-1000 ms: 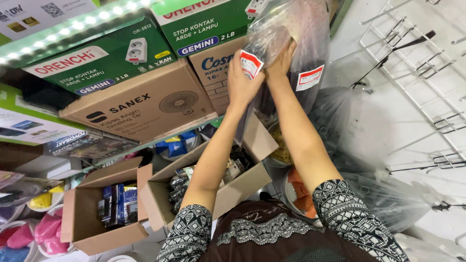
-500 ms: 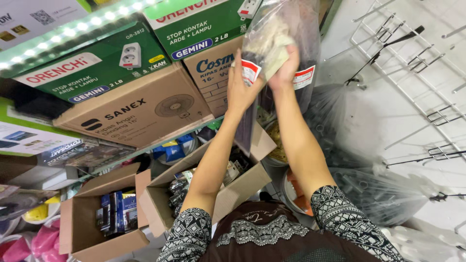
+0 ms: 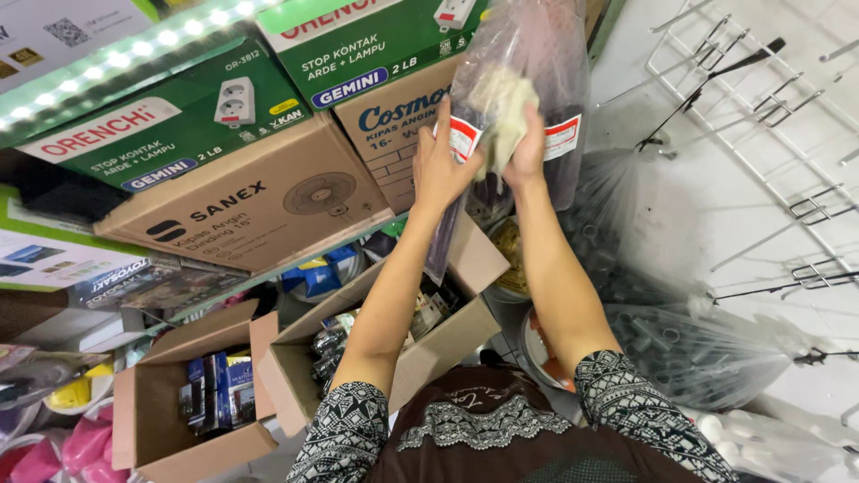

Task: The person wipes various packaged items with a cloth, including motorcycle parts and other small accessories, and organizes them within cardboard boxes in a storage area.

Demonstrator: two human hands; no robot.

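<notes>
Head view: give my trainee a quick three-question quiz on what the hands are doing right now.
1. True or false: both hands are raised to the clear plastic bag.
2. What lies below the left hand? A) open cardboard box B) bucket of water C) a ladder
3. What pale thing does the right hand press through the bag?

Key: 1 true. 2 A, the open cardboard box. 3 a crumpled pale bundle; what it is made of cannot be told.

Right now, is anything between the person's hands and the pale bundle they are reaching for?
Yes: the clear plastic bag wraps the pale bundle. The left hand and right hand press it through the film.
</notes>
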